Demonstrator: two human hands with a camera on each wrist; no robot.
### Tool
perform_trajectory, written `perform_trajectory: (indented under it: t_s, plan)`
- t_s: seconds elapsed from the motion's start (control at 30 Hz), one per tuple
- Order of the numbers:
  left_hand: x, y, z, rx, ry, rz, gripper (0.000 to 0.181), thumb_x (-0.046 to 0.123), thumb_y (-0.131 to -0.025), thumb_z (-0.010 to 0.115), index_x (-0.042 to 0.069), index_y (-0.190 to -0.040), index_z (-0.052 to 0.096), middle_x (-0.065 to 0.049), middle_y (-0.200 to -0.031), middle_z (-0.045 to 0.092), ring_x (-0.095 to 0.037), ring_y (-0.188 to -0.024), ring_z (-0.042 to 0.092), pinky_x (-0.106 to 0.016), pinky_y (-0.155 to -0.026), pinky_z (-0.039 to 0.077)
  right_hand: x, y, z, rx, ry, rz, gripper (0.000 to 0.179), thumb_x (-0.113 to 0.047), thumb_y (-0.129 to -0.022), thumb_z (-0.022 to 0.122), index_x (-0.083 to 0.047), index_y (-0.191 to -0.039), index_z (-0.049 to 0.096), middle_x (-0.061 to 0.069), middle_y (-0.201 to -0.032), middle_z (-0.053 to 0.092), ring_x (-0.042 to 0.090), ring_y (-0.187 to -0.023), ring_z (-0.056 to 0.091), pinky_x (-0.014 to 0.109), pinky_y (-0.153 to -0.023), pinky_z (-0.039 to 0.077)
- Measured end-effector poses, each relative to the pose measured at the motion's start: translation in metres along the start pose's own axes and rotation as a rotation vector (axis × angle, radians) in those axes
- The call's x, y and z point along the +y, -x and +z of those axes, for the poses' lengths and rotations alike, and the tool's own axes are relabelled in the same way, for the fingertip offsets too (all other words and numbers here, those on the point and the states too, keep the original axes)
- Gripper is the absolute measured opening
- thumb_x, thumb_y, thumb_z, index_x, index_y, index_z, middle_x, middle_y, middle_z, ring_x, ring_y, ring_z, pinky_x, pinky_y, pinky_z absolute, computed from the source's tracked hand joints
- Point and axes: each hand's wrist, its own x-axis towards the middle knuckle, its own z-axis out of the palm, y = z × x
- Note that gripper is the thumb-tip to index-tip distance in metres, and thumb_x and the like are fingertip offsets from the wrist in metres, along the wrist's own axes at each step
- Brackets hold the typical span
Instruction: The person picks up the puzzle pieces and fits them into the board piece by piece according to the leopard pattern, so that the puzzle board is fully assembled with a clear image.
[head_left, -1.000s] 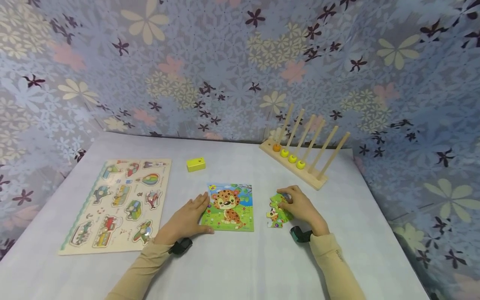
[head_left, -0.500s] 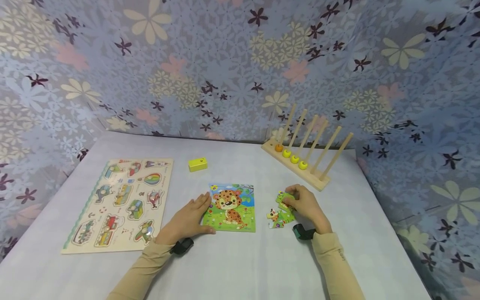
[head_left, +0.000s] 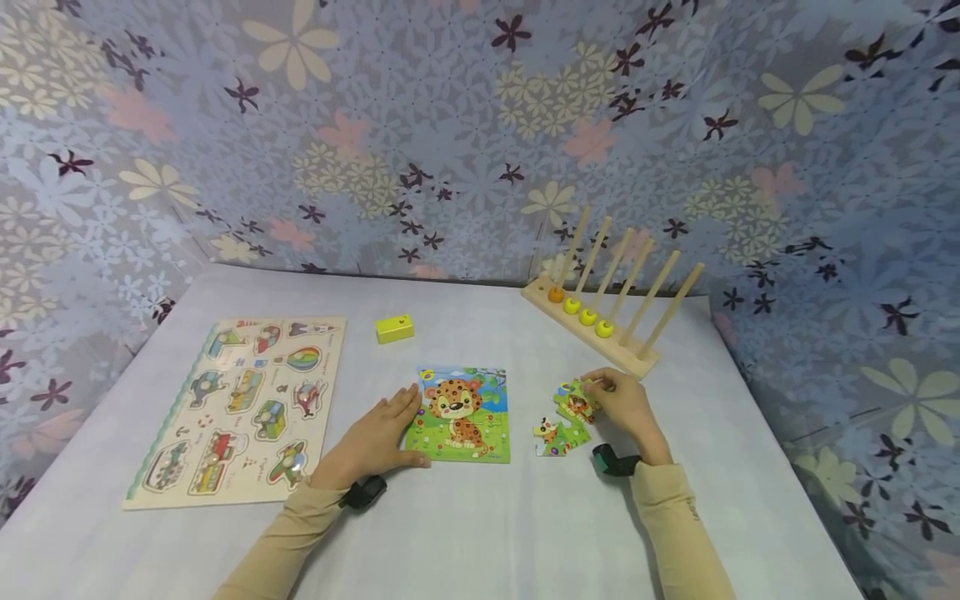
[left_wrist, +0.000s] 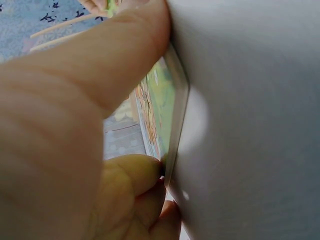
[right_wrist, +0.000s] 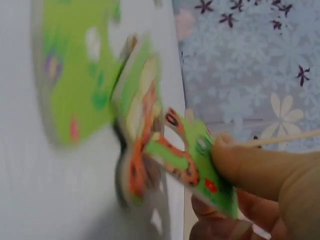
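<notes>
Green and glossy, a puzzle piece (right_wrist: pixel 205 162) shows between the thumb and fingers of the right hand (head_left: pixel 622 404), which pinch it by one end over the right part of the table (head_left: pixel 480 533). What counts, I'd judge, is how it lies against its neighbours: it points away from the fingertips, its long axis seeming to run leftward into the small group of loose pieces (head_left: pixel 555 444). One of those, a piece with orange on it (right_wrist: pixel 142 100), sits just by the free end; whether they touch, I can't make out. The right hand is plainly the nearer one. From where I stand, the left hand (head_left: pixel 375 442) is well apart from that group, its fingers straight and close together at the left edge of the picture board (head_left: pixel 461 417), thumb spread off to the near left corner. That leopard board lies between the two hands, near the table's middle. Behind the right hand, the wooden peg rack (head_left: pixel 576 327) slants by the far right corner, the upright thing a knuckle might catch. Farther off, a yellow block (head_left: pixel 394 329) rests toward the far edge, and a board of vehicle shapes (head_left: pixel 232 417) lies along the left edge
</notes>
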Motion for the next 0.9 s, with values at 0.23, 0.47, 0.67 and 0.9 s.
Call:
perform_trajectory:
  t_s: [0.23, 0.47, 0.67, 0.9]
  plan:
    - [0.0, 0.001, 0.0, 0.003, -0.006, 0.005, 0.101, 0.048, -0.08, 0.074, -0.006, -0.15, 0.026, -0.022, -0.159, 0.024, -0.039, -0.146, 0.026, -0.054, -0.12, 0.025, -0.021, 0.003, 0.014, -0.191, -0.353, 0.111, 0.031, -0.02, -0.097, 0.059, 0.005, -0.114, 0.053, -0.003, -0.067, 0.063, 0.007, -0.056, 0.056, 0.021, -0.051, 0.048]
    - [0.001, 0.001, 0.0, 0.009, -0.009, 0.007, 0.1, 0.047, -0.079, 0.075, -0.006, -0.149, 0.027, -0.022, -0.158, 0.025, -0.04, -0.146, 0.026, -0.054, -0.12, 0.025, -0.052, 0.015, 0.046, -0.425, -0.474, 0.0, 0.022, -0.016, -0.095, 0.061, 0.002, -0.103, 0.052, 0.002, -0.071, 0.067, 0.01, -0.055, 0.063, 0.022, -0.05, 0.053]
    - [0.0, 0.001, 0.0, 0.019, -0.006, 0.028, 0.101, 0.048, -0.079, 0.074, -0.008, -0.149, 0.026, -0.024, -0.157, 0.026, -0.041, -0.145, 0.027, -0.056, -0.118, 0.026, -0.068, 0.027, 0.071, -0.442, -0.418, -0.089, 0.023, -0.015, -0.091, 0.067, 0.002, -0.101, 0.056, 0.006, -0.074, 0.066, 0.01, -0.053, 0.06, 0.022, -0.047, 0.05]
    - [-0.001, 0.001, 0.0, 0.009, -0.01, 0.017, 0.101, 0.048, -0.079, 0.074, -0.009, -0.149, 0.027, -0.024, -0.157, 0.025, -0.041, -0.146, 0.026, -0.056, -0.118, 0.026, -0.074, 0.032, 0.084, -0.344, -0.245, -0.142, 0.017, -0.018, -0.087, 0.072, -0.006, -0.095, 0.064, 0.003, -0.077, 0.064, 0.01, -0.057, 0.055, 0.022, -0.052, 0.048]
